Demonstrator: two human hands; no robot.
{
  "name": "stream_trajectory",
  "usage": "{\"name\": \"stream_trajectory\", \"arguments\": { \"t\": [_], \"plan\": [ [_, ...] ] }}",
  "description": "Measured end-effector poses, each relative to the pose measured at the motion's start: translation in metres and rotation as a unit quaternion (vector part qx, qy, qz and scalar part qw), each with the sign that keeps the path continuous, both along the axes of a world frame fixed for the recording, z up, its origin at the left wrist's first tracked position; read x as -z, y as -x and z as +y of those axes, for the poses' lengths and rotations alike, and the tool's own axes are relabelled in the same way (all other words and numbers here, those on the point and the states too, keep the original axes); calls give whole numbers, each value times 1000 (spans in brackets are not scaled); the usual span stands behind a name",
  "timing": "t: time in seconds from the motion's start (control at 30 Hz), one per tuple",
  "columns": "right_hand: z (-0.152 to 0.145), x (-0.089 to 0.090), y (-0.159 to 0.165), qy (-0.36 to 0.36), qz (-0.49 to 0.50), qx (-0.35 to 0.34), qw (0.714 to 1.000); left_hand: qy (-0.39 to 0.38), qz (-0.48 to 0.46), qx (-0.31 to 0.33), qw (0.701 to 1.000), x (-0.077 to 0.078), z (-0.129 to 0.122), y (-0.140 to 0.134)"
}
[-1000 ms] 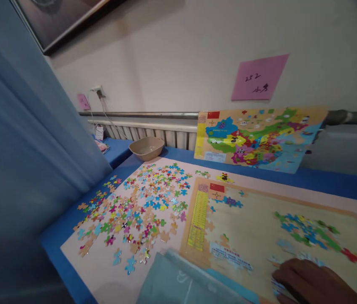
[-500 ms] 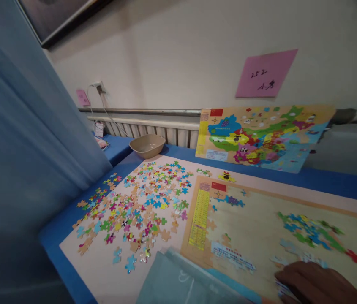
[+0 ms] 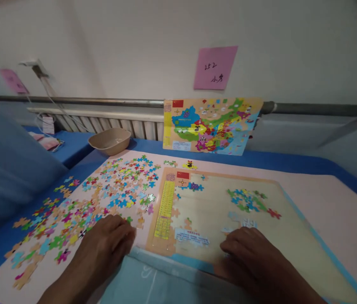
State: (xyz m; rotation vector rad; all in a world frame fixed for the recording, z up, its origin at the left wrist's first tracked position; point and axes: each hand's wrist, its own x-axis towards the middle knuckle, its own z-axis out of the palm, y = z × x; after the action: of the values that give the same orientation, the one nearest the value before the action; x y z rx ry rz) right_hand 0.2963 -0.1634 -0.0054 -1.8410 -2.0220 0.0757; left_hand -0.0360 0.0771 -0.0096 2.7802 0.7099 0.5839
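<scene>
- The left hand [image 3: 107, 242] is laid palm down on the pink mat [image 3: 320, 202], its fingers [image 3: 124, 230] loosely spread and clamped on nothing, at the near edge of the scattered loose puzzle pieces [image 3: 115, 190].
- The right hand [image 3: 254, 257] is rested flat on the puzzle board [image 3: 216, 215], fingers slightly apart, just beside a pale piece [image 3: 244, 221].
- A small joined cluster [image 3: 248, 200] is seen further up the board.
- A beige bowl [image 3: 110, 140] and a reference map [image 3: 208, 125] are placed at the table's far side.
</scene>
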Motion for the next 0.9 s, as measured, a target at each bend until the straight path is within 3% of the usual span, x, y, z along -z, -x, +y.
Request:
{"name": "stream_trajectory", "arguments": {
  "t": [0.2, 0.43, 0.67, 0.77, 0.9],
  "plan": [
    [2, -3, 3, 28, -4, 0, 1000, 9, 38, 10, 999, 15, 9, 6],
    [3, 3, -3, -46, -16, -5, 999, 90, 52, -30, 994, 3, 6, -1],
    [1, 24, -16, -73, -31, 1, 997, 82, 10, -22, 996, 2, 4, 3],
    [-1, 25, -25, -101, -45, 26, 994, 52, -87, -58, 993, 1, 4, 13],
    [-8, 34, -43, -124, -24, 79, 989, -6, -174, -179, 968, -2, -6, 34]
  ]
}}
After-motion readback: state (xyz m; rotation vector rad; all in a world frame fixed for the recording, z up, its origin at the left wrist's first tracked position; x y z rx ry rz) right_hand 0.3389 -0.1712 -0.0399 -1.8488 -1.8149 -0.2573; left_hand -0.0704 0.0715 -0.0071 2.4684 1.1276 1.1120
